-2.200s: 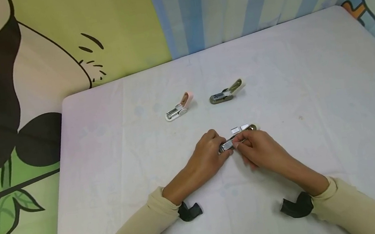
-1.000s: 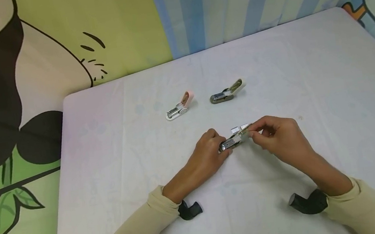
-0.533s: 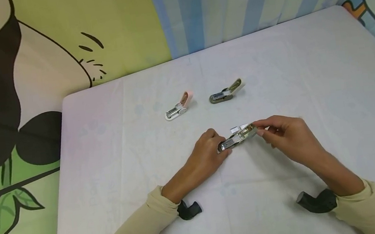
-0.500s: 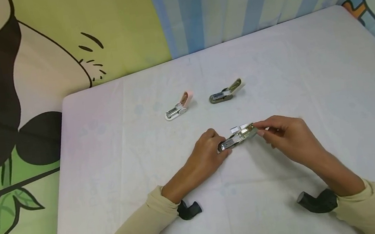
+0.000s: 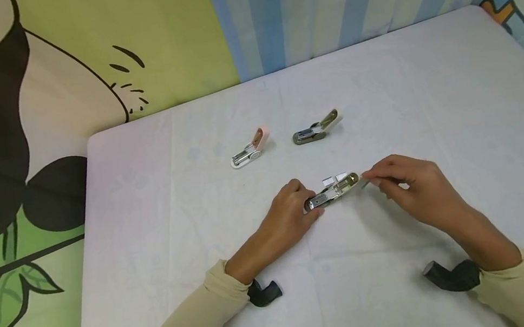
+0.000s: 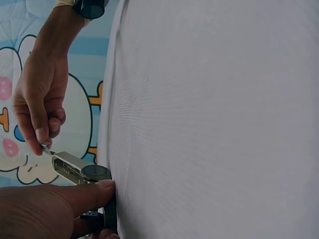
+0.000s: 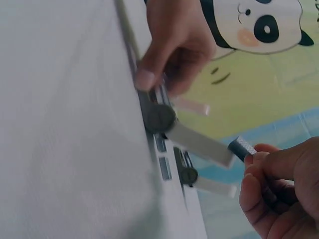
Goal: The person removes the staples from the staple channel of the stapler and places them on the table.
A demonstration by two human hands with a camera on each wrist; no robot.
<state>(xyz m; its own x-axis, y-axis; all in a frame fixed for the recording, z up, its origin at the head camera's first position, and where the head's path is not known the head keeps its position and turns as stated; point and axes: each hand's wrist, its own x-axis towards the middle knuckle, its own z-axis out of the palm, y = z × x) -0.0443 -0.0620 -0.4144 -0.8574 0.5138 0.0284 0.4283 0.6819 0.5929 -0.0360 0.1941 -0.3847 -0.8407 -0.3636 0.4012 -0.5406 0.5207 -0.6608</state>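
My left hand [image 5: 290, 212] grips the base of an opened mini stapler [image 5: 333, 192] on the table, thumb along its near side. The stapler's pale upper arm [image 7: 202, 144] is tilted up, baring the metal magazine. Just right of that arm, my right hand [image 5: 419, 190] pinches a short strip of staples [image 7: 241, 148] between thumb and fingertips. In the left wrist view the strip's end shows right by the tip of the raised arm. Behind the stapler lie two more short staple strips [image 5: 328, 181], partly overlapped by it in the head view.
Farther back stand two other opened mini staplers, a pink-and-white one [image 5: 248, 151] and a dark green one [image 5: 314, 131]. A white cloth covers the table [image 5: 187, 194]. Cartoon-printed curtains [image 5: 168, 38] border its far and left edges. Black wrist mounts [image 5: 452, 276] hang under both forearms.
My right hand has drawn back to the right, from over the magazine, past the raised arm, to clear of it, with the staple strip now visible. My left hand keeps its hold.
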